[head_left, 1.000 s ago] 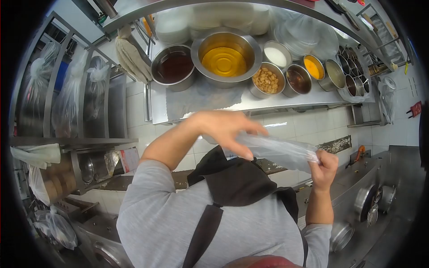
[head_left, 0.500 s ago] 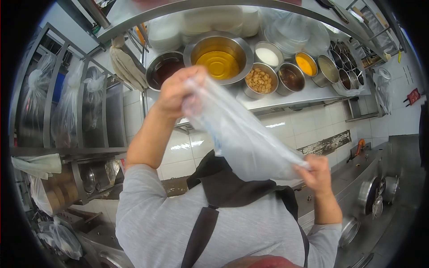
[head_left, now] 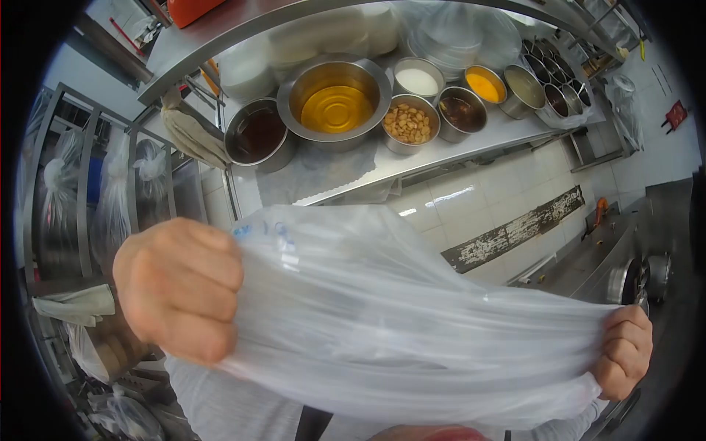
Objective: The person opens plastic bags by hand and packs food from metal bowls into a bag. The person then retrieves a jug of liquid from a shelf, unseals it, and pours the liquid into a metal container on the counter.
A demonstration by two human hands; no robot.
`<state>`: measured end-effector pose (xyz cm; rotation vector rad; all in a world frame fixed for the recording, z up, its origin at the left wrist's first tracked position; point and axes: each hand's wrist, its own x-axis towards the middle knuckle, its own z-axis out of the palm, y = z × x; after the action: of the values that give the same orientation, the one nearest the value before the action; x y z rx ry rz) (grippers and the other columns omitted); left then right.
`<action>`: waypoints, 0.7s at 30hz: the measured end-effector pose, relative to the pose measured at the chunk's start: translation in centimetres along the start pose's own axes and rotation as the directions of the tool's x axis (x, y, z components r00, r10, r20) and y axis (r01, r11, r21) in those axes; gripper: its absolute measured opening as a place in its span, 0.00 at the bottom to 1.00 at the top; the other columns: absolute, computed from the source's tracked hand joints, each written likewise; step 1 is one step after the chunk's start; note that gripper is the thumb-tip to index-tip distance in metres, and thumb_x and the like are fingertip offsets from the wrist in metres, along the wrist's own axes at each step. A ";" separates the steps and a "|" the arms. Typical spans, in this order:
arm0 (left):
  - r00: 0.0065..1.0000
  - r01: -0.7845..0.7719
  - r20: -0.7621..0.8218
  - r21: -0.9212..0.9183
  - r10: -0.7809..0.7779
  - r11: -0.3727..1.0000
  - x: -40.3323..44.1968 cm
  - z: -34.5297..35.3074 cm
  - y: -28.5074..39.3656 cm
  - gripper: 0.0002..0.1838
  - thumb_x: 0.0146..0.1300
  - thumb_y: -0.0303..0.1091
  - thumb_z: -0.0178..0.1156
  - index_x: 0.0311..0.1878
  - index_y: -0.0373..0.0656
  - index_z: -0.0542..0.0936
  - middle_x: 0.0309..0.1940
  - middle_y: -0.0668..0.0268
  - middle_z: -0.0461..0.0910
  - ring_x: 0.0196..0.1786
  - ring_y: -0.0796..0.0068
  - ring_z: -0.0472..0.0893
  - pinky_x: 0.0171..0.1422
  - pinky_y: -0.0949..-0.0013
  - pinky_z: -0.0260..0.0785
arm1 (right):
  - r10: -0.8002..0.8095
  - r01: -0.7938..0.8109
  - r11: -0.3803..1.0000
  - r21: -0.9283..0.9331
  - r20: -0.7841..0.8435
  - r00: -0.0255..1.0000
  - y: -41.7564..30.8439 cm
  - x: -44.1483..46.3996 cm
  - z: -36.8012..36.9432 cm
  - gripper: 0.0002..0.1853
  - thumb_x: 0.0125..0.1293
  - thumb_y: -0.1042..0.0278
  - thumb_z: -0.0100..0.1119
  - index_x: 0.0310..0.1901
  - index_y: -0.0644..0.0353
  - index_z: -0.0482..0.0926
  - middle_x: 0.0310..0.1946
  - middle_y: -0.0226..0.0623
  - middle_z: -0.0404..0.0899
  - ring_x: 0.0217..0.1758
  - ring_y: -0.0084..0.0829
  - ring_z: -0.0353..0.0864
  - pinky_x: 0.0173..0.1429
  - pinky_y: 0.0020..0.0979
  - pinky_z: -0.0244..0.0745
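Two closed fists are pulling a clear plastic bag point(head_left: 412, 331) taut across the lower frame.
The left hand point(head_left: 180, 290) is clenching one end at lower left; the right hand point(head_left: 625, 353) is gripping the other at lower right; beyond the bag, a wide bowl point(head_left: 289, 110) is holding yellow liquid on the counter point(head_left: 460, 153), upper centre, beside a pot point(head_left: 412, 147) of brown chunks.

Commercial kitchen (food-filled metal pots point(head_left: 275, 160)).

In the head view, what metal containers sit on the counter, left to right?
Pot of dark liquid, wide basin of golden liquid, pot of nut-like pieces, pot of brown liquid, pot of murky liquid, cluster of small cups.
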<state>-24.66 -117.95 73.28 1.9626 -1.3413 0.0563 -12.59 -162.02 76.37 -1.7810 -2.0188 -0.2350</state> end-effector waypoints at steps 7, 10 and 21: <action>0.999 0.010 0.030 0.015 -0.010 1.000 1.9 1.1 0.3 0.10 0.46 0.26 0.61 0.19 0.46 0.69 0.16 0.73 0.57 0.19 0.76 0.62 0.25 0.73 0.55 | 0.125 -0.117 0.977 -0.180 0.033 0.992 -3.6 -3.1 -1.2 0.21 0.25 0.53 0.41 0.17 0.63 0.56 0.15 0.33 0.54 0.16 0.30 0.57 0.23 0.32 0.56; 0.999 -0.009 0.031 0.032 0.008 0.999 2.6 2.1 0.0 0.10 0.45 0.27 0.62 0.19 0.46 0.69 0.16 0.73 0.58 0.19 0.76 0.62 0.25 0.73 0.56 | 0.138 -0.155 0.952 -0.264 -0.083 0.987 -4.5 -5.1 -0.6 0.21 0.25 0.52 0.41 0.17 0.64 0.55 0.15 0.33 0.53 0.16 0.30 0.56 0.24 0.32 0.56; 0.997 0.006 0.079 -0.075 0.000 0.997 3.0 3.0 -1.0 0.08 0.46 0.25 0.64 0.22 0.43 0.72 0.16 0.73 0.59 0.19 0.77 0.63 0.23 0.73 0.54 | 0.181 -0.243 0.933 -0.266 -0.236 0.955 -5.7 -6.7 0.8 0.22 0.27 0.50 0.43 0.16 0.62 0.53 0.13 0.32 0.51 0.15 0.28 0.53 0.23 0.30 0.54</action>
<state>-23.58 -121.88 71.86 1.9209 -1.3715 -0.0731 -17.84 -168.63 73.66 -2.0404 -1.6954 -0.6536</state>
